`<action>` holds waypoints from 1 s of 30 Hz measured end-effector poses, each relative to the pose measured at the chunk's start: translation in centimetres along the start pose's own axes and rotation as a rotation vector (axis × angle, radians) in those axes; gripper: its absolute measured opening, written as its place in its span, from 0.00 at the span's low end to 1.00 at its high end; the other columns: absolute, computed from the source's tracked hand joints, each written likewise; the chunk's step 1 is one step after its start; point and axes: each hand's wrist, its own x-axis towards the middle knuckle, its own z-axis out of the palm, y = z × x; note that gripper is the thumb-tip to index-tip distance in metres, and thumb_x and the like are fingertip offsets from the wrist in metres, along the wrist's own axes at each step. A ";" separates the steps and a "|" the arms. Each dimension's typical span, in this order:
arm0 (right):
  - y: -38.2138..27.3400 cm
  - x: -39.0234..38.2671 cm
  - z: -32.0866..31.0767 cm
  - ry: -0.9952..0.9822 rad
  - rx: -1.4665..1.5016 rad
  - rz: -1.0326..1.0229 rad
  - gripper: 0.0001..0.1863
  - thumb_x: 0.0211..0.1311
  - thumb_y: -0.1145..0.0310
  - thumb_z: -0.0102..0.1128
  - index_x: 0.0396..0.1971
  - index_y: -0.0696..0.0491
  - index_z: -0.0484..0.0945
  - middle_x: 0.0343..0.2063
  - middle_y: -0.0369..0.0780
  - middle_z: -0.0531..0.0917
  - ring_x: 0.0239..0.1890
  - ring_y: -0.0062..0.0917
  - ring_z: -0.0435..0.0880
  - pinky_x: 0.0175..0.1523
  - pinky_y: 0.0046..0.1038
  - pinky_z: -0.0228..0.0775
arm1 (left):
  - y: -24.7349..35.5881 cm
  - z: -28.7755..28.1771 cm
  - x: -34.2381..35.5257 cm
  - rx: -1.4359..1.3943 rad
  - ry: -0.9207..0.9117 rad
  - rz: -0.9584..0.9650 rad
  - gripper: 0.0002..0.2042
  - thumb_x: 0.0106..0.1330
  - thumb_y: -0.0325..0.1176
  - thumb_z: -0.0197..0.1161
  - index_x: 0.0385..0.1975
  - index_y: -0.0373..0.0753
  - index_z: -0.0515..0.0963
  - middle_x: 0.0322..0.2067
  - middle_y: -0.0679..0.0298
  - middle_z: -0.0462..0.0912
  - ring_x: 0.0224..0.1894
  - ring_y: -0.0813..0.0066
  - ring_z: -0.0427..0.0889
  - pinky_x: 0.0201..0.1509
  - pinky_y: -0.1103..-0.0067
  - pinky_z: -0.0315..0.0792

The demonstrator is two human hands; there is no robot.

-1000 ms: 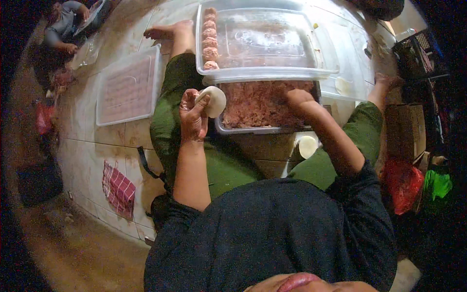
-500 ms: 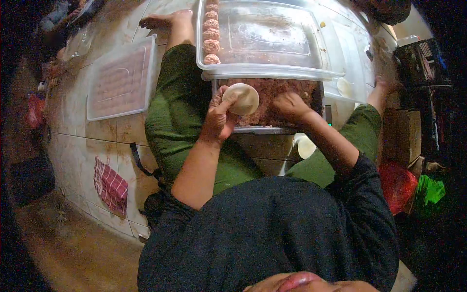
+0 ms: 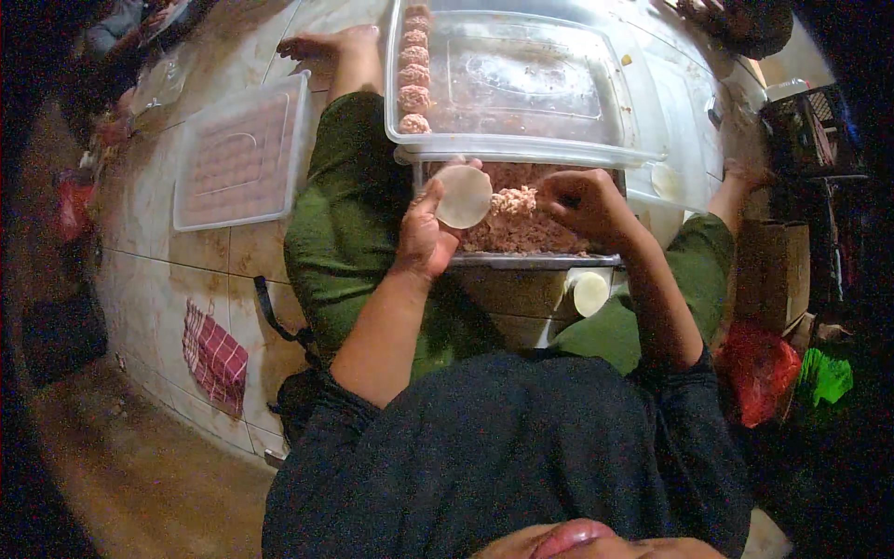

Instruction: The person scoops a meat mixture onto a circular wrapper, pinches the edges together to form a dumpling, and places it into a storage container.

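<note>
A thin, round, pale dough wrapper [image 3: 465,197] rests on the fingers of my left hand [image 3: 424,233], with the thumb against its edge. To its right, my right hand [image 3: 589,203] is closed, and a crumbly clump of pinkish minced meat [image 3: 515,200] juts from its fingers toward the wrapper, apparently just short of it. Whether a utensil lies beneath the clump is hidden. Both hands are above a rectangular tub [image 3: 535,263] of darker minced meat [image 3: 531,238]. Beyond it, a clear plastic tray [image 3: 521,142] carries a row of pink meat-filled balls [image 3: 414,98] along its left side.
More pale round wrappers [image 3: 589,293] sit near my right thigh. A lidded clear container [image 3: 244,154] with rows of pale pieces lies on the tiles to the left. A red checked cloth [image 3: 216,359] is nearer me. A cardboard box [image 3: 771,270] and red plastic bag [image 3: 759,373] stand right.
My right hand has risen out of the minced meat with a clump at its fingers. The wrapper in my left hand has turned flatter toward view.
</note>
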 end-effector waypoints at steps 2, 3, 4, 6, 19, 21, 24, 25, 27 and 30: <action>-2.0 -0.3 -0.2 0.063 -0.028 -0.012 0.06 0.52 0.76 0.60 0.31 0.58 0.75 0.25 0.37 0.81 0.27 0.14 0.75 0.35 0.18 0.70 | -0.3 0.4 -0.1 -0.090 -0.043 -0.051 0.22 0.69 0.43 0.41 0.58 0.37 0.61 0.56 0.53 0.67 0.57 0.61 0.68 0.60 0.67 0.63; -2.8 -0.4 -0.1 0.094 -0.042 -0.019 0.07 0.53 0.77 0.59 0.32 0.58 0.75 0.26 0.37 0.81 0.28 0.14 0.75 0.35 0.18 0.70 | -0.4 0.7 -0.4 -0.136 -0.064 -0.075 0.23 0.70 0.44 0.40 0.58 0.37 0.60 0.56 0.53 0.67 0.58 0.61 0.68 0.61 0.67 0.62; -2.6 -0.7 0.7 0.092 0.003 -0.051 0.08 0.54 0.77 0.58 0.35 0.57 0.74 0.27 0.39 0.81 0.29 0.15 0.76 0.36 0.20 0.71 | -0.2 2.1 -1.0 -0.069 -0.020 -0.114 0.24 0.70 0.46 0.36 0.59 0.36 0.59 0.57 0.52 0.66 0.58 0.60 0.67 0.61 0.67 0.61; -3.3 -0.8 2.7 0.203 -0.088 -0.184 0.07 0.53 0.75 0.60 0.34 0.57 0.76 0.27 0.42 0.81 0.28 0.25 0.80 0.35 0.25 0.73 | -0.7 2.6 -1.7 -0.124 -0.031 -0.100 0.25 0.70 0.47 0.34 0.59 0.35 0.59 0.57 0.51 0.66 0.58 0.59 0.67 0.61 0.67 0.62; -6.5 -7.1 3.2 0.280 -0.275 -0.141 0.08 0.53 0.73 0.59 0.35 0.52 0.80 0.26 0.43 0.78 0.27 0.36 0.80 0.32 0.31 0.73 | -0.3 5.0 -4.3 -0.257 0.157 0.128 0.26 0.71 0.46 0.28 0.54 0.30 0.62 0.53 0.49 0.69 0.57 0.57 0.68 0.62 0.65 0.61; -6.9 -8.1 2.1 0.390 -0.254 -0.197 0.09 0.52 0.75 0.59 0.35 0.53 0.80 0.26 0.43 0.79 0.27 0.34 0.80 0.32 0.30 0.73 | -0.5 5.6 -5.0 -0.251 0.067 0.130 0.25 0.70 0.46 0.34 0.55 0.30 0.62 0.55 0.50 0.67 0.59 0.56 0.65 0.63 0.64 0.60; -7.6 -9.3 2.5 0.452 -0.221 -0.277 0.09 0.52 0.75 0.60 0.35 0.53 0.80 0.26 0.43 0.79 0.27 0.32 0.81 0.31 0.29 0.73 | -1.7 8.0 -6.0 -0.152 0.025 0.056 0.26 0.70 0.46 0.34 0.56 0.29 0.60 0.56 0.47 0.65 0.60 0.53 0.63 0.63 0.63 0.60; -7.7 -9.6 3.0 0.456 -0.205 -0.303 0.09 0.52 0.75 0.60 0.35 0.54 0.80 0.26 0.43 0.79 0.27 0.32 0.80 0.30 0.29 0.73 | -2.0 8.9 -6.5 -0.142 -0.009 0.061 0.26 0.70 0.46 0.34 0.57 0.30 0.59 0.57 0.47 0.64 0.60 0.53 0.62 0.63 0.63 0.60; -7.3 -10.1 3.5 0.460 -0.173 -0.299 0.09 0.52 0.75 0.60 0.35 0.53 0.80 0.26 0.42 0.79 0.26 0.33 0.80 0.30 0.29 0.72 | -2.6 10.2 -7.2 -0.123 -0.076 0.070 0.26 0.70 0.46 0.35 0.58 0.30 0.58 0.58 0.46 0.62 0.61 0.52 0.61 0.63 0.62 0.60; -7.4 -10.6 3.1 0.402 -0.134 -0.304 0.09 0.51 0.75 0.60 0.35 0.54 0.80 0.26 0.43 0.79 0.26 0.34 0.80 0.31 0.29 0.72 | -2.3 10.4 -8.0 -0.092 -0.089 0.102 0.26 0.70 0.47 0.32 0.58 0.30 0.58 0.57 0.48 0.64 0.60 0.56 0.63 0.64 0.65 0.59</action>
